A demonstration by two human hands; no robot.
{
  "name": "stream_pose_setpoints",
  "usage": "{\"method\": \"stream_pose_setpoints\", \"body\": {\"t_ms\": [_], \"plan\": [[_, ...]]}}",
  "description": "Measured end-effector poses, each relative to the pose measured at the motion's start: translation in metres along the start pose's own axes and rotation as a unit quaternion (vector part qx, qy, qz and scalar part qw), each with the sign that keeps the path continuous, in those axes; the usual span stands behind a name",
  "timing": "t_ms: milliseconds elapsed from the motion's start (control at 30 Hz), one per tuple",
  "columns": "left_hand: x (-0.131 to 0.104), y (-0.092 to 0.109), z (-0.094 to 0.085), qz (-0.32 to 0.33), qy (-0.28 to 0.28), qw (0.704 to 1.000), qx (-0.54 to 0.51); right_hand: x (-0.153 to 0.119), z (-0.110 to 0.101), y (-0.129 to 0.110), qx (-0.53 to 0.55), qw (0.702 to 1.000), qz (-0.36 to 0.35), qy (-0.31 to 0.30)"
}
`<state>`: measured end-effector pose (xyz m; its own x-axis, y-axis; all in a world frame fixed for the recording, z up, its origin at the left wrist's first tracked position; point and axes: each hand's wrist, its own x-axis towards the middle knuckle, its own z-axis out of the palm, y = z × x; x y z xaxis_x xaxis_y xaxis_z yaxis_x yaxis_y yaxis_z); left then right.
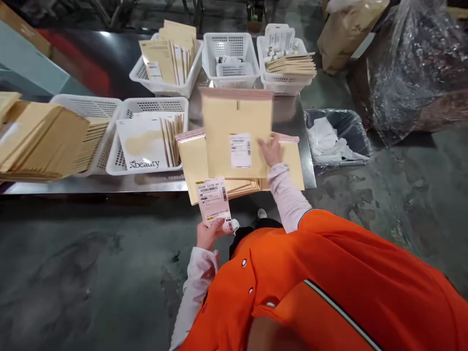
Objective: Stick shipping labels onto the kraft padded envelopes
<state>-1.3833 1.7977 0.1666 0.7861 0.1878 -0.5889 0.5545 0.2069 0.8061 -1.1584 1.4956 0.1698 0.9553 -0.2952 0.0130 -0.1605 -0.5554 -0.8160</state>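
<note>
My right hand (271, 151) grips the right edge of a tan padded envelope (226, 122) with a white shipping label, lifted above a small stack of similar envelopes (192, 161) at the front edge of the steel table (109, 184). My left hand (209, 233) is close to my body, below the table edge, and holds a pink-tinted strip of printed labels (214, 200) upright. An orange vest and pale sleeves fill the lower part of the view.
Several white plastic baskets hold envelopes: one (126, 168) with a "beauty" mailer at left, three at the back (168, 87) (229, 48) (281, 85). A tall pile of tan envelopes (44, 141) lies far left. A bin with a dark liner (338, 134) stands right of the table.
</note>
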Motion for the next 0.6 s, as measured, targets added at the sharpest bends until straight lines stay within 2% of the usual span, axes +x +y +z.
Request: {"method": "stream_pose_setpoints", "body": {"t_ms": [33, 100, 167, 267, 367, 400, 433, 467, 500, 533, 567, 600], "plan": [[0.000, 0.003, 0.001, 0.008, 0.007, 1.000, 0.002, -0.005, -0.025, 0.018, 0.021, 0.997, 0.052, 0.051], [-0.002, 0.005, 0.004, 0.004, 0.009, 1.000, 0.006, -0.018, -0.069, 0.056, 0.026, 0.984, 0.144, 0.098], [-0.004, 0.006, 0.008, -0.019, -0.008, 1.000, 0.003, -0.032, -0.098, 0.087, 0.002, 0.976, 0.199, 0.090], [-0.005, 0.005, 0.021, -0.034, -0.032, 0.999, 0.005, -0.039, -0.109, 0.108, -0.050, 0.965, 0.245, 0.075], [-0.006, 0.003, 0.040, 0.003, -0.010, 1.000, 0.015, -0.035, -0.098, 0.094, -0.097, 0.966, 0.226, 0.083], [-0.006, 0.003, 0.048, 0.016, 0.001, 1.000, 0.017, -0.036, -0.091, 0.084, -0.088, 0.976, 0.194, 0.050], [-0.007, 0.002, 0.055, 0.025, 0.006, 0.999, 0.021, -0.039, -0.082, 0.071, -0.065, 0.986, 0.153, -0.011], [-0.007, 0.003, 0.063, 0.029, 0.004, 0.999, 0.031, -0.047, -0.071, 0.057, -0.026, 0.989, 0.103, -0.099], [-0.008, 0.003, 0.069, 0.029, -0.007, 0.998, 0.047, -0.058, -0.060, 0.043, 0.027, 0.979, 0.048, -0.198], [-0.008, 0.005, 0.075, 0.036, -0.023, 0.997, 0.067, -0.073, -0.048, 0.030, 0.081, 0.955, 0.001, -0.287], [-0.008, 0.008, 0.080, 0.055, -0.037, 0.994, 0.083, -0.090, -0.036, 0.019, 0.139, 0.926, -0.038, -0.350], [-0.008, 0.011, 0.083, 0.088, -0.042, 0.991, 0.087, -0.108, -0.025, 0.009, 0.183, 0.906, -0.060, -0.376]]}}
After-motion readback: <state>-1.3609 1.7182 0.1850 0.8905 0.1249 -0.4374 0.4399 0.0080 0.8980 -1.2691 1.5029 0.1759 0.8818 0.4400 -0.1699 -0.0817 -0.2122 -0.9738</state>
